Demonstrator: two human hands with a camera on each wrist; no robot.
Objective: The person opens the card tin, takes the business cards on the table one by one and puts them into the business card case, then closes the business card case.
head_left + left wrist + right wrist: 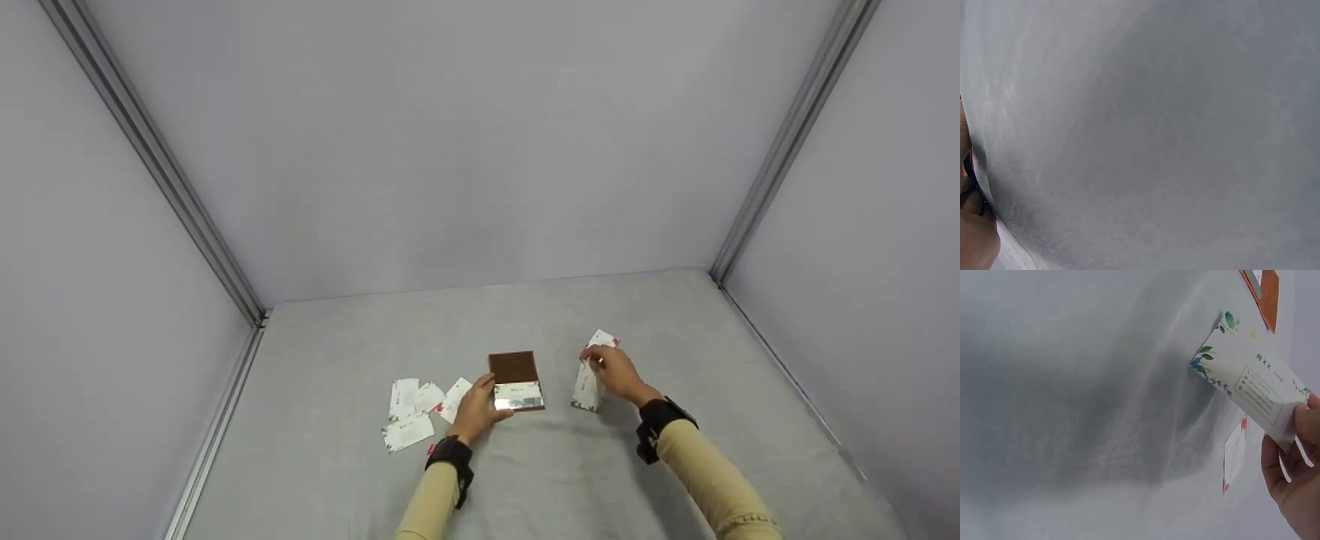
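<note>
The person has two arms in long sleeves. The left sleeve [429, 506] and the right sleeve [712, 476] are both a soft tan colour, like sand, and look smooth and snug. Each sleeve ends at the wrist.

A black band goes round each wrist. The left wrist band [452, 456] is chunky and dark, with a tiny bit of red showing at its edge. The right wrist band [657, 424] is black too, thick and boxy, with a part that hangs down on one side.

The left hand [475, 411] and the right hand [616, 373] are bare, with no gloves and no rings to be seen.
</note>
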